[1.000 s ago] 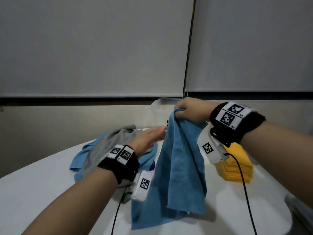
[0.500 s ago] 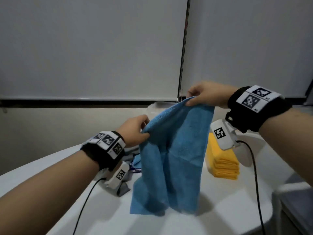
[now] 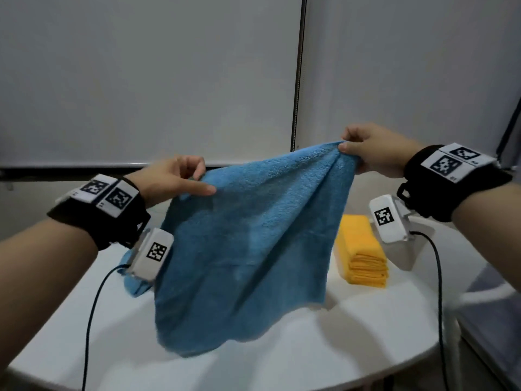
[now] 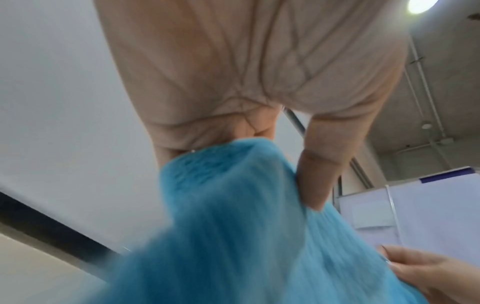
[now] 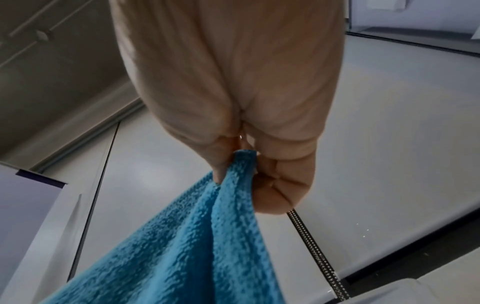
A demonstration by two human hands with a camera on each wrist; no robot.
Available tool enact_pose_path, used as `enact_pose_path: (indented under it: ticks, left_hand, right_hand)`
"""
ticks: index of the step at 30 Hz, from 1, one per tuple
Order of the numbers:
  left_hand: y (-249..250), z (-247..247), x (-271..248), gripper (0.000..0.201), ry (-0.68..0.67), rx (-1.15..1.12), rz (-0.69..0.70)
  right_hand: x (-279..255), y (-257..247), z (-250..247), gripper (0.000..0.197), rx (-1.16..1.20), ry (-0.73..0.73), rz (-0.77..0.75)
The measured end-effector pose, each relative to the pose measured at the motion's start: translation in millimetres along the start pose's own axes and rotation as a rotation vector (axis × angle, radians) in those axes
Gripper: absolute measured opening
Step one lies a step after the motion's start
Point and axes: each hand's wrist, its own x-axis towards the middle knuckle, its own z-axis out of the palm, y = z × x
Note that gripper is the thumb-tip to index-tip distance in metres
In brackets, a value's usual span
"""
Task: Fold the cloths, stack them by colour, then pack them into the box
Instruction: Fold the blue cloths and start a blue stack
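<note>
The left hand (image 3: pixel 172 179) and the right hand (image 3: pixel 372 149) each pinch a top corner of the blue cloth (image 3: pixel 248 249), their grip clamped on it, spread above the white bench (image 3: pixel 310 348). Folded yellow cloths (image 3: pixel 362 252) are stacked at right.

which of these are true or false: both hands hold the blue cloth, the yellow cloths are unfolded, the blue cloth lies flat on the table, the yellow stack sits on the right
1. Both hands hold the blue cloth: true; the left hand and right hand each pinch a top corner.
2. The yellow cloths are unfolded: false; they are folded and stacked.
3. The blue cloth lies flat on the table: false; it hangs from the hands.
4. The yellow stack sits on the right: true.
</note>
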Motion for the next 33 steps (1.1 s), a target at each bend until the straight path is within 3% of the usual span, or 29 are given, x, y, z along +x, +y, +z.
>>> enact_pose_path:
  ticks: [4,9,12,14,16,18,20,22,25,26,30,33]
  left_hand:
    - [-9,-27,3,0.037,0.113,0.09,-0.071]
    - [-16,-36,21,0.002,0.231,0.836,-0.191]
    - [-17,-22,36,0.014,0.433,0.98,-0.229]
    - [-14,-23,43,0.012,0.604,0.848,-0.183]
    - [-5,-27,41,0.015,0.731,0.54,-0.12]
    - [3,-30,30,0.025,0.749,0.303,-0.034]
    - [9,-23,5,0.025,0.646,0.146,0.034]
    - [1,-12,-22,0.02,0.493,0.162,0.034]
    - [-29,8,-57,0.011,0.249,0.333,-0.047]
    - [-40,14,-68,0.008,0.153,0.327,-0.088]
    - [-82,34,-99,0.018,-0.146,0.22,-0.272]
    - [-102,46,-114,0.014,-0.329,0.207,-0.398]
  right_hand:
    - [5,14,-8,0.026,-0.035,0.096,0.037]
    - [21,36,-6,0.032,-0.405,0.153,0.078]
    - [32,47,2,0.028,-0.394,0.175,0.14]
    - [34,42,3,0.025,-0.152,0.243,0.17]
    - [28,34,-3,0.022,0.116,0.314,0.147]
    - [12,29,-12,0.02,0.249,0.346,0.064]
    - [-12,31,-19,0.021,0.3,0.296,-0.02]
    - [-44,42,-21,0.02,0.357,0.161,-0.032]
    - [-89,72,-16,0.066,0.35,-0.112,0.079]
    - [-99,86,-10,0.07,0.294,-0.166,0.131]
    - [-133,135,11,0.019,0.118,-0.466,0.307]
    - [-147,158,19,0.013,0.086,-0.655,0.398]
